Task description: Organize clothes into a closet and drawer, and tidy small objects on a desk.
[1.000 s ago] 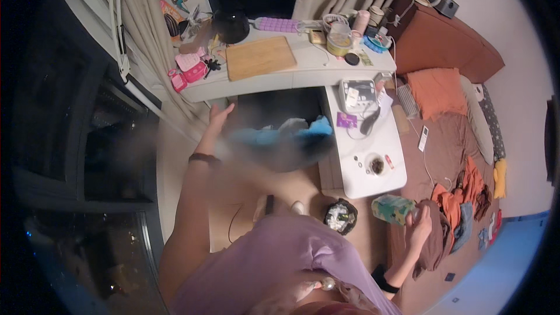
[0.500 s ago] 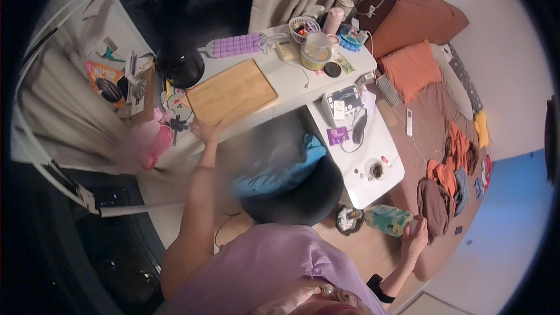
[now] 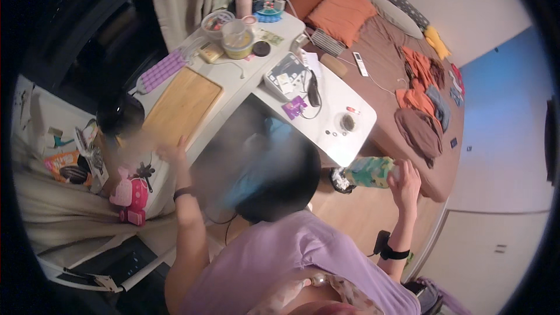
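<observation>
My right hand (image 3: 406, 182) pinches one end of the green packet (image 3: 367, 172); my left hand (image 3: 174, 154), loosely spread, is near the board (image 3: 184, 107) by the desk's (image 3: 234, 81) front edge.

Left of center, a hand could pass over the wooden board (image 3: 189, 102); a rounded black object (image 3: 121, 114) and purple segmented pad (image 3: 162, 72) stand along its left. The black chair (image 3: 289, 189) blocks lower center; floor (image 3: 364, 216) lies open right of it.
</observation>
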The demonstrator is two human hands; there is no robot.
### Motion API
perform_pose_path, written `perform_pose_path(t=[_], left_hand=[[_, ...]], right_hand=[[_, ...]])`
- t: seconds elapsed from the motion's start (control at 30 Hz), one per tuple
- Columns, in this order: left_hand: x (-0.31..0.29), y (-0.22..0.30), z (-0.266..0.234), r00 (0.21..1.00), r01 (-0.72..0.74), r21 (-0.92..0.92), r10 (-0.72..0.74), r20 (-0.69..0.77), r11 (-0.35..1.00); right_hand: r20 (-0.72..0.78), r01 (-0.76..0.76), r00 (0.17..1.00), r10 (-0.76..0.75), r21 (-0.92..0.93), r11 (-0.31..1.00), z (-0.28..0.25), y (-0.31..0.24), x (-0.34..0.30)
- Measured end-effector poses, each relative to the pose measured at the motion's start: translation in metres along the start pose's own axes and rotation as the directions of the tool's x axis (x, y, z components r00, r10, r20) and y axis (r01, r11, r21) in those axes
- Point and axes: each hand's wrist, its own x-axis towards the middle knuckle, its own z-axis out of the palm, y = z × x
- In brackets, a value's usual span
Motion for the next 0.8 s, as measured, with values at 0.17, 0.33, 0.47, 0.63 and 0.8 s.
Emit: perform_pose_path(t=[0.17,0.33,0.47,0.63,0.8], left_hand=[[0.003,0.018,-0.031,0.986,0.051,0.100,-0.066,0.153,0.994],[-0.080,0.144,-0.142,0.822,-0.305,-0.445,0.469,0.323,0.842],[-0.242,0.226,-0.275,0.175,-0.301,-0.943,0.980,0.094,0.144],[-0.373,0.281,-0.386,-0.152,-0.217,-0.971,0.986,-0.070,-0.102],[-0.424,0.289,-0.400,-0.212,-0.319,-0.842,0.899,-0.384,-0.435]], right_hand=[[-0.026,0.064,0.998,-0.063,0.026,0.998,-0.011,0.012,-0.006],[0.002,0.207,0.978,-0.208,0.093,0.974,-0.021,0.029,-0.006],[-0.022,0.391,0.919,-0.393,0.151,0.908,-0.029,0.043,-0.011],[-0.061,0.464,0.885,-0.461,0.185,0.867,-0.042,0.067,-0.041],[-0.080,0.573,0.816,-0.572,0.230,0.786,-0.053,0.107,-0.081]])
